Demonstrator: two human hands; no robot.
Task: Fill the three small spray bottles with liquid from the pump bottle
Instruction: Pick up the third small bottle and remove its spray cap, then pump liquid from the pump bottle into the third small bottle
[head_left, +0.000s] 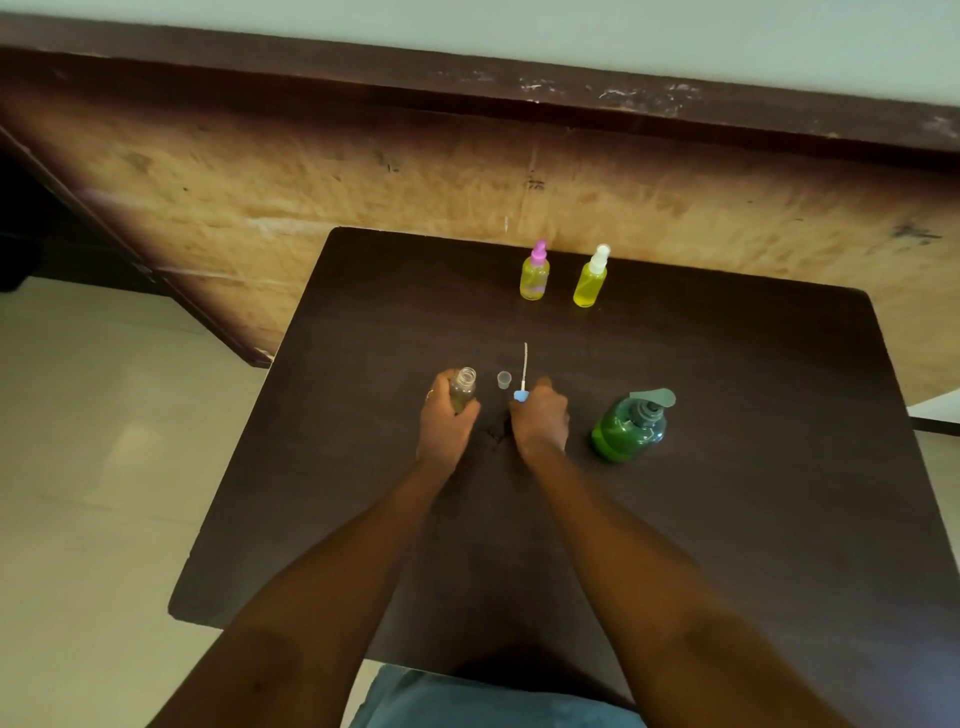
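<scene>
Dark brown table (727, 519), person seated at the near edge, both forearms reaching in.

Left hand (445, 421) grips a small clear spray bottle (462, 387): fingers curled round its body, bottle upright, neck open with no sprayer on it. Threaded mouth is visible. There is a faint greenish tint low inside, but the level is hard to read.

Right hand (540, 415) sits just right of it, fingers closed on a blue spray head (521, 396). Its thin white dip tube (525, 364) sticks out, pointing away from the person. I cannot tell whether the head touches the table.

Small clear cap (504, 379) stands on the table between the open bottle and the tube, apart from both.

Green pump bottle (626, 428) stands right of the right hand, near but not touching it. It is round-bodied and translucent, with green liquid inside and a pale teal pump nozzle on top.

At the far edge stand two more small spray bottles, side by side and apart, both showing yellow-green liquid. The pink-topped bottle (534, 278) is on the left, the white-topped bottle (590, 283) on the right. Both are upright with sprayers on.

Behind the table is a worn plywood panel (363, 171); pale floor tiles (104, 415) lie to the left.
</scene>
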